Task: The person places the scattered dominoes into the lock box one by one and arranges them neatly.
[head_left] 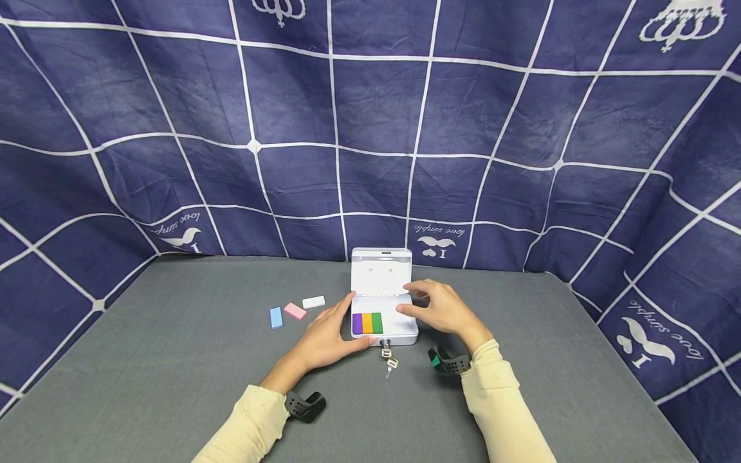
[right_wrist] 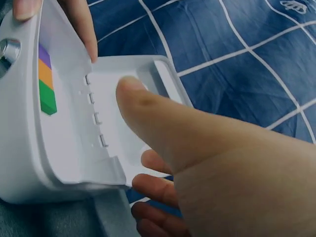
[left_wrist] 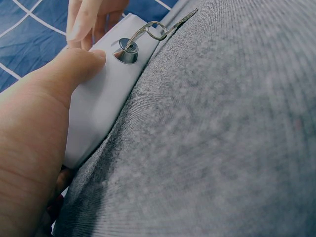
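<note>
A white metal cash box stands with its lid raised at the back. Inside, along the front left, lie a purple block, an orange block and a green block side by side. My left hand holds the box at its left, thumb on the front edge and fingers along the side wall. Over the right side of the box, my right hand hovers beside the hinge, thumb and fingers apart with nothing between them. Keys hang from the lock on the front.
Left of the box, a blue block, a pink block and a white block lie on the grey tabletop. Behind the table hangs a blue curtain with white lines. Each wrist wears a black band.
</note>
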Demonstrator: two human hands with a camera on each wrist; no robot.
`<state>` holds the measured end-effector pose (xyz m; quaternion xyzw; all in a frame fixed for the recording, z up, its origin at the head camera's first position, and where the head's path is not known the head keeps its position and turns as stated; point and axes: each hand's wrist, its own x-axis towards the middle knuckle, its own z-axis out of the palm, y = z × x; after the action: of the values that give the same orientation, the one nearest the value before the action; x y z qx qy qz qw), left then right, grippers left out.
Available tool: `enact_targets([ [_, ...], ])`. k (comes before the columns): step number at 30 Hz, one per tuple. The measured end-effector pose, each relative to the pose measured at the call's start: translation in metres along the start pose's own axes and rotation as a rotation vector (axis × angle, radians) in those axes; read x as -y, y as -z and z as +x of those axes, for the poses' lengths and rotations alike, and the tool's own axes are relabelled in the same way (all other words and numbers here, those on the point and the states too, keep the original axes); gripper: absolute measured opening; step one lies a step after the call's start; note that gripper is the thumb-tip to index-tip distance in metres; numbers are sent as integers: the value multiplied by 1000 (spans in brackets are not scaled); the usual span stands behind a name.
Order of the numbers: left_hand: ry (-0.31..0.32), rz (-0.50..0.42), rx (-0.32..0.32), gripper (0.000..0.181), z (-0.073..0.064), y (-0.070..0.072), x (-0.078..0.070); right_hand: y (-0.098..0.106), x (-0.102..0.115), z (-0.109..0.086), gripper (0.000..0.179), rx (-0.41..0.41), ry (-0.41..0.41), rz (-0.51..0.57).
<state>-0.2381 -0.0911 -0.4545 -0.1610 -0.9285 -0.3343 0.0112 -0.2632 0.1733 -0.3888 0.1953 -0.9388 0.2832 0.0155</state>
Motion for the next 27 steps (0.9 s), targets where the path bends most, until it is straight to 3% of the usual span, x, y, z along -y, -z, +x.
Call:
enact_targets([
  [8,8,3,2,106,0,0,-1,0,-13,-1,73,134,-63,62],
  [17,-5,7,-7,105,0,-1,0,-6,-31,-4,87,242,18,285],
  [22,-5,3,-7,105,-1,-1,0,-14,-37,-3,94,249,51,372],
  [27,-7,7,-8,106,0,-1,0,-22,-40,-3,97,236,21,410],
])
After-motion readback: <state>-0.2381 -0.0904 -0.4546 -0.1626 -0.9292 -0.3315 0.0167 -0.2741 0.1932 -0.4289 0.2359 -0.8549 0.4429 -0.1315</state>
